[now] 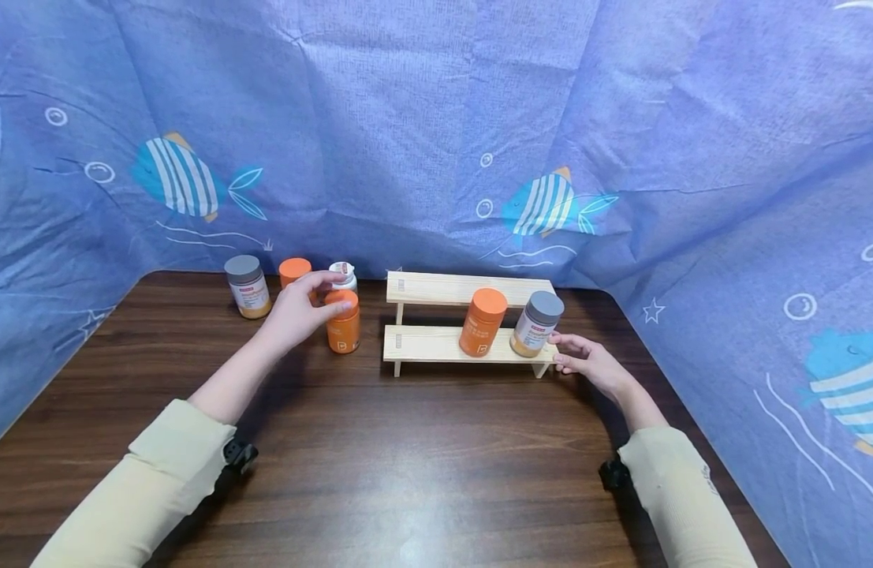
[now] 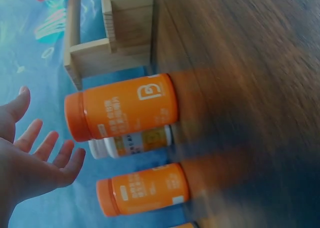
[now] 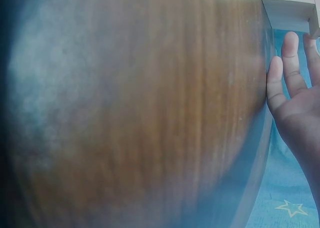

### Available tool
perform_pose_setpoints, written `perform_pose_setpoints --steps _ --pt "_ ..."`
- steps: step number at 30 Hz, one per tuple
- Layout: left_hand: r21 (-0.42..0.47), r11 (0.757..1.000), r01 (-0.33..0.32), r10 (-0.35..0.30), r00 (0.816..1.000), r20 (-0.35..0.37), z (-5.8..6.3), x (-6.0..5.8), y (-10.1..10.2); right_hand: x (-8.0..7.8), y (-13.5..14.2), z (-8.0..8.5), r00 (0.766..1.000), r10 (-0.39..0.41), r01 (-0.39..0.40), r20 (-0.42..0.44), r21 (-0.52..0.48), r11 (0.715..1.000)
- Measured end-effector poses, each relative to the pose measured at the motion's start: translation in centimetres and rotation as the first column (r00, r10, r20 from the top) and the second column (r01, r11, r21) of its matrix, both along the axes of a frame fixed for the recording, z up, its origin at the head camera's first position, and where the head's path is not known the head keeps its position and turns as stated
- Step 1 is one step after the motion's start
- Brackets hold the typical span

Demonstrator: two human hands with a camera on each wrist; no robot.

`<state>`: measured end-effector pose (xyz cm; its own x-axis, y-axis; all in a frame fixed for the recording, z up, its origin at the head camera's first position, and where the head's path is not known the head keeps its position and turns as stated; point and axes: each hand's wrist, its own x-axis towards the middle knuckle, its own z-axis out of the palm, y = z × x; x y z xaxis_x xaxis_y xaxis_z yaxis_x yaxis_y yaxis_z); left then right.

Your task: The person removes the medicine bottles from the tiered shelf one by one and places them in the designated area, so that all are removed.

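Capped and upright, close to the fingers of the left hand [image 1: 301, 304]: an orange bottle [image 1: 344, 334], white-lettered. Upright, just beside the right hand [image 1: 589, 364]: a grey-capped jar [image 1: 531, 331] on the wooden rack [image 1: 429, 345]'s lower step.

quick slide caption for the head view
Left hand hovers by an orange bottle on the table; right hand at the end of a wooden rack with two bottles.

Bright head view; pale glare on the table [image 1: 422, 450]; dim, hazy wrist views
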<state>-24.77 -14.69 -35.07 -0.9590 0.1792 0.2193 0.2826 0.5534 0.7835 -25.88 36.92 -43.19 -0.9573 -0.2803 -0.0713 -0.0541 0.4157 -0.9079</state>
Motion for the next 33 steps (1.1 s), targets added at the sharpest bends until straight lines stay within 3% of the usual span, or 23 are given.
perform_pose_setpoints --steps 8,23,33 --pt "0.085 0.996 0.014 -0.01 0.999 -0.042 1.4 1.0 1.2 0.1 -0.1 0.1 1.0 -0.005 0.005 0.015 -0.002 1.0" --pt "0.144 0.989 0.032 -0.027 0.999 -0.035 3.2 2.2 3.4 0.2 0.0 0.2 1.0 0.003 -0.003 0.0 0.012 1.0" --pt "0.184 0.98 0.071 -0.054 0.994 -0.096 3.9 2.2 5.2 0.1 0.0 0.1 1.0 0.011 -0.011 0.0 0.005 1.0"
